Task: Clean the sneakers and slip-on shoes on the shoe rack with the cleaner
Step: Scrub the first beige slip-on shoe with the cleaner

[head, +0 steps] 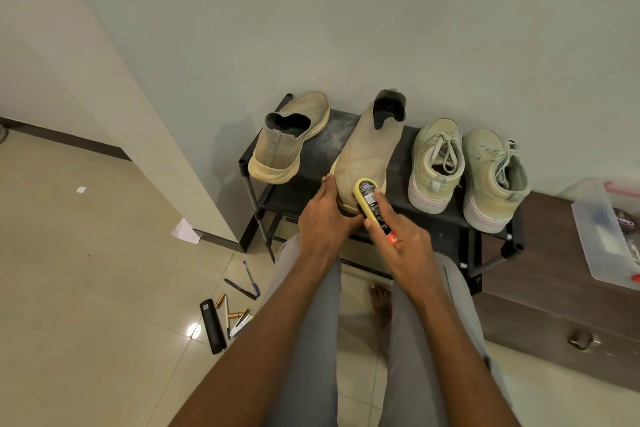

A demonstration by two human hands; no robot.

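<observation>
Slip-on shoe (363, 152) under treatment is lying on the top shelf of the shoe rack (294, 191), its long axis running straight away from the person, toe nearest the hands and heel opening toward the wall. Left hand (323, 222) is gripping the toe end from the left, fingers curled around the sole edge and thumb lying along the shoe's side, steadying it. Right hand (401, 236) is holding the cleaner (370, 203), a yellow-rimmed applicator, fingers wrapped over its back and index finger extended along it; its far end is pressing on the toe just ahead of the hand. Judged from this, the next stroke is likely running forward, away from the right hand along the shoe's length toward the heel, with the left hand bracing against the push. Second slip-on (287, 142) is sitting well left of the left hand, heel toward the person. Two laced sneakers (467, 166) are standing side by side to the right of the right hand, the nearer arm for them. Clear plastic box (609, 236) on the brown cabinet (547, 315) farther right is holding several small items, too blurred to identify.
</observation>
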